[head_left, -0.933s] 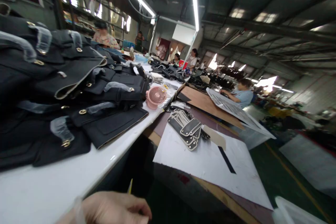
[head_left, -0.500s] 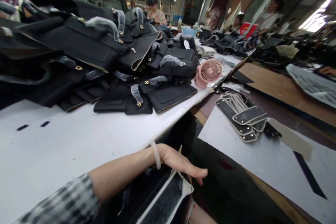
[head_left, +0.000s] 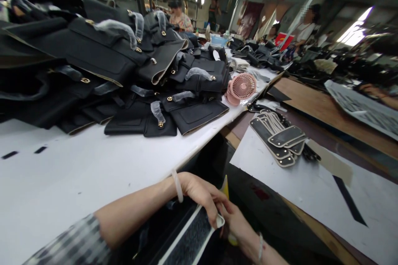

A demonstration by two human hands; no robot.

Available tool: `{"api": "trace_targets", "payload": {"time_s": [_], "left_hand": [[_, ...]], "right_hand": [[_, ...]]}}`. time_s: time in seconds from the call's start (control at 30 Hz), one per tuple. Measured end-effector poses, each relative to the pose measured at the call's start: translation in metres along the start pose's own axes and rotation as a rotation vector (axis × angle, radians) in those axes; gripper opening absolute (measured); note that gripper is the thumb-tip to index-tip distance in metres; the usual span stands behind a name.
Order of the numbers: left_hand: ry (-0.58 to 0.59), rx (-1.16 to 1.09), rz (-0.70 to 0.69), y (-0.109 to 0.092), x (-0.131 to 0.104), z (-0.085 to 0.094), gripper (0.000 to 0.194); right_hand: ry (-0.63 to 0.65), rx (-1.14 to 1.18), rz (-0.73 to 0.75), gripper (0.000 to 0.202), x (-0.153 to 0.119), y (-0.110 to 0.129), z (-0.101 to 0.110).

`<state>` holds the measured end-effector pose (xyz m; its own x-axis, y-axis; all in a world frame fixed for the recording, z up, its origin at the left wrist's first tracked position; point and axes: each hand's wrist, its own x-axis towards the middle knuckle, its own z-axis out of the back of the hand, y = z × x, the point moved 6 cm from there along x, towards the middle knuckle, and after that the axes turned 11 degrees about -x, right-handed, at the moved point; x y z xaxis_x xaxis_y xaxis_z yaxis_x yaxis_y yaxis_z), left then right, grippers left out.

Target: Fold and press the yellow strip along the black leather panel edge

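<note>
The left forearm comes in from the lower left, bare below a checked sleeve pushed up toward the elbow, with a pale bangle (head_left: 178, 185) on the wrist. The left hand (head_left: 202, 194) is bent down at the wrist, its fingers (head_left: 215, 215) curled and pinched closed. The right hand (head_left: 238, 225) rises from the bottom edge, a thin bracelet (head_left: 260, 247) on its wrist, its fingers meeting those of the left.
</note>
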<state>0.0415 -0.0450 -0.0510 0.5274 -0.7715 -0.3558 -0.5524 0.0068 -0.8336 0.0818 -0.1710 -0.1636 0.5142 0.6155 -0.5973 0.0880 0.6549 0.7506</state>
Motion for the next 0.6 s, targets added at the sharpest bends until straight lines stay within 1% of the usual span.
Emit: {"api": "trace_targets", "payload": {"time_s": [0.07,0.1,0.13,0.17,0.2,0.23,0.27,0.3,0.33,0.4,0.5,0.53,0.6], "left_hand": [[0.019,-0.018,0.012,0.002,0.002,0.000,0.092],[0.012,-0.010,0.021,0.003,0.002,0.001,0.097],[0.003,0.002,0.026,0.003,0.002,0.001,0.101],[-0.002,0.013,0.022,0.002,0.002,0.001,0.103],[-0.001,0.026,0.014,0.001,0.001,0.001,0.103],[0.001,0.037,0.004,0.000,0.001,0.000,0.101],[0.000,0.045,-0.004,-0.002,0.000,0.000,0.100],[0.001,0.049,-0.006,-0.003,-0.001,-0.001,0.100],[-0.002,0.048,0.000,-0.003,-0.001,-0.002,0.101],[-0.037,0.047,0.025,-0.004,-0.003,-0.001,0.104],[-0.140,0.121,0.069,-0.005,-0.008,0.004,0.103],[-0.168,0.146,0.078,-0.006,-0.010,0.006,0.103],[-0.180,0.148,0.094,-0.006,-0.012,0.007,0.107]], "right_hand": [[-0.015,-0.082,-0.028,0.050,-0.012,-0.009,0.037],[-0.020,-0.131,-0.032,0.055,-0.023,-0.009,0.058],[-0.017,-0.178,-0.035,0.060,-0.034,-0.006,0.078],[-0.003,-0.232,-0.030,0.055,-0.047,0.001,0.094],[0.050,-0.323,-0.020,0.051,-0.060,0.010,0.104],[0.113,-0.383,-0.035,0.050,-0.072,0.020,0.108],[0.182,-0.428,-0.066,0.049,-0.082,0.030,0.107],[0.256,-0.463,-0.091,0.048,-0.091,0.041,0.101],[0.313,-0.485,-0.111,0.047,-0.097,0.051,0.093],[0.381,-0.518,-0.138,0.043,-0.102,0.070,0.074],[0.374,-0.625,-0.130,0.040,-0.096,0.088,0.055],[0.351,-0.681,-0.097,0.040,-0.093,0.093,0.053],[0.287,-0.786,0.001,0.041,-0.088,0.101,0.052]]}}
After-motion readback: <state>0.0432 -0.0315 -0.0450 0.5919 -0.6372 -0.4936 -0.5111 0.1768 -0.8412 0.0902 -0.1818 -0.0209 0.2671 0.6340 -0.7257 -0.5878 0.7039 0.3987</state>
